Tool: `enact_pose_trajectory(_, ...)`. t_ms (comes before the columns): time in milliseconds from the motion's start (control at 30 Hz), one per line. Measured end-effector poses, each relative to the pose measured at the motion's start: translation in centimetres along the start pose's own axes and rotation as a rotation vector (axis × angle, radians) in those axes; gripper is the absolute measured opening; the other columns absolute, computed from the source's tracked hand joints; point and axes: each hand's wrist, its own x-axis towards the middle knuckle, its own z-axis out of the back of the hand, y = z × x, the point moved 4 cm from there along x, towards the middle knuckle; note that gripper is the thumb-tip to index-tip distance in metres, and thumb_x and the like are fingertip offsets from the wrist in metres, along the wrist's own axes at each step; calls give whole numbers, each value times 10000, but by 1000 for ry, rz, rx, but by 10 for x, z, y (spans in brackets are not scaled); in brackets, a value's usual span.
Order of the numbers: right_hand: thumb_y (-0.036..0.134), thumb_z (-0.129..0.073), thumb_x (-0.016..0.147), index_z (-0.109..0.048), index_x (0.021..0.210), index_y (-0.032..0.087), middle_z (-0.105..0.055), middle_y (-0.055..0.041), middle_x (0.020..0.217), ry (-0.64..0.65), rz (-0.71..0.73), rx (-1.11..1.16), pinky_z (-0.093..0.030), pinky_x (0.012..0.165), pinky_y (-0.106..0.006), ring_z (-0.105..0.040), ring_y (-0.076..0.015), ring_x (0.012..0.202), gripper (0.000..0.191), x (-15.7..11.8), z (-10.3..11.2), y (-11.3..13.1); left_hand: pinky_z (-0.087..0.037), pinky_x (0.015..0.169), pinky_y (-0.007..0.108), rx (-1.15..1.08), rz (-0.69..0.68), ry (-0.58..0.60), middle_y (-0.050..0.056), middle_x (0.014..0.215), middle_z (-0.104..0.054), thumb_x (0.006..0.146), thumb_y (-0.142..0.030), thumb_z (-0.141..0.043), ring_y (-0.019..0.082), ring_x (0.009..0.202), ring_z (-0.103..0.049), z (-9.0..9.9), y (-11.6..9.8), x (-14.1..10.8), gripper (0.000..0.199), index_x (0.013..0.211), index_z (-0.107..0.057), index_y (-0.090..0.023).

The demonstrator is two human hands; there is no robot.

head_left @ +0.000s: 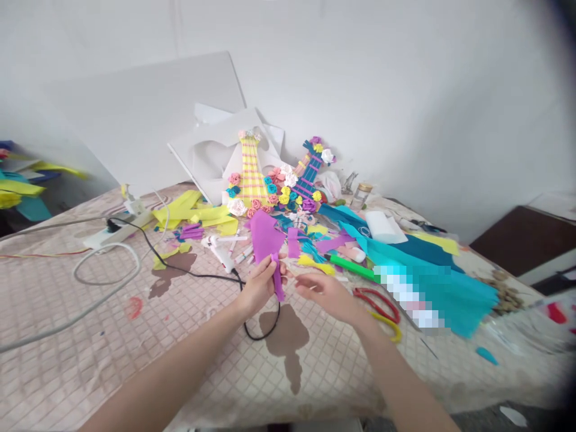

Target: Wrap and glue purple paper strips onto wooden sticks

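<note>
My left hand (260, 283) is closed on a strip of purple crepe paper (278, 279), thumb on top. A wider purple sheet (265, 235) rises right behind that hand; I cannot tell whether it joins the strip. Just to the right, my right hand (324, 293) hovers with its fingers slightly bent and apart, apparently holding nothing. Left of my left hand lies a white glue gun (219, 255) on a black cord. Red-handled scissors (377, 303) rest beside my right forearm.
Flower-trimmed yellow (252, 171) and blue (307, 178) woven pieces lean at the back. Yellow paper (189, 210) and a power strip (110, 233) lie left. Turquoise paper (459, 297), a green cutter (353, 267) and a white roll (380, 226) are right. Cables loop across the cloth.
</note>
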Motion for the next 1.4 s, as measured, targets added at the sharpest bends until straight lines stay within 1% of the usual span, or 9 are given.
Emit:
enact_pose_trajectory(133, 377, -564, 793, -684, 826, 176, -713, -74, 800, 168, 70, 201, -522, 672, -298, -654, -194, 727, 236, 28, -30, 16, -448, 618, 237, 36, -74, -44, 17, 792, -596, 806, -325, -567, 125, 705, -568, 6, -2, 4, 195, 912, -527, -167)
enact_pose_trajectory(233, 396, -553, 792, -659, 738, 139, -681, -67, 708, 147, 67, 265, -498, 605, -283, -609, -159, 610, 283, 46, -23, 13, -467, 626, 261, 67, -91, -60, 32, 846, -613, 788, -335, -581, 131, 697, -576, 11, -4, 8, 197, 867, -540, -160)
enact_pose_trajectory(400, 433, -603, 740, -638, 721, 131, -610, -15, 627, 52, 62, 302, -432, 542, -247, -510, -109, 536, 304, 61, 2, -3, -479, 804, 330, 149, -79, -94, 36, 882, -621, 729, -288, -644, 162, 858, -594, 17, -4, 11, 205, 867, -574, -153)
enact_pose_trajectory(633, 420, -652, 707, -660, 806, 143, -564, 4, 655, 9, 58, 340, -384, 531, -240, -473, -108, 568, 294, 54, 10, -26, -455, 629, 229, 479, -14, -123, 7, 683, -615, 688, -284, -684, 114, 642, -554, 19, -6, 7, 154, 713, -655, -135)
enact_pose_trajectory(767, 410, -691, 668, -642, 709, 150, -541, 20, 612, 73, 55, 366, -378, 520, -237, -465, -102, 543, 268, 48, 2, -23, -455, 649, 232, 621, 51, -32, 44, 773, -680, 676, -256, -698, 145, 709, -601, 12, -1, 2, 175, 813, -687, -147)
enact_pose_trajectory(867, 403, -694, 665, -637, 684, 147, -546, 20, 592, 102, 59, 383, -379, 527, -233, -478, -105, 555, 263, 47, -5, -19, -463, 609, 251, 669, 104, 39, 56, 749, -695, 698, -253, -677, 163, 673, -620, 9, 7, -1, 240, 913, -659, -148)
enact_pose_trajectory(1000, 427, -632, 719, -639, 665, 144, -538, 19, 559, 66, 59, 381, -362, 493, -226, -465, -97, 519, 288, 46, -6, -15, -453, 577, 245, 722, 120, 42, 52, 724, -682, 728, -254, -641, 149, 630, -602, 9, 9, -3, 258, 960, -628, -141)
enact_pose_trajectory(1133, 421, -599, 743, -658, 698, 148, -535, 20, 527, 41, 55, 377, -382, 491, -230, -473, -99, 499, 283, 44, -3, -11, -444, 568, 233, 738, 90, 73, 49, 767, -642, 750, -278, -607, 126, 622, -571, 6, 3, -3, 203, 896, -633, -139)
enact_pose_trajectory(1400, 449, -563, 767, -613, 634, 162, -545, 15, 561, -8, 66, 378, -399, 501, -230, -480, -96, 508, 320, 43, -7, -13, -356, 491, 215, 819, 71, 161, -16, 598, -501, 833, -361, -471, 97, 515, -458, 1, -2, -4, 234, 728, -539, -164)
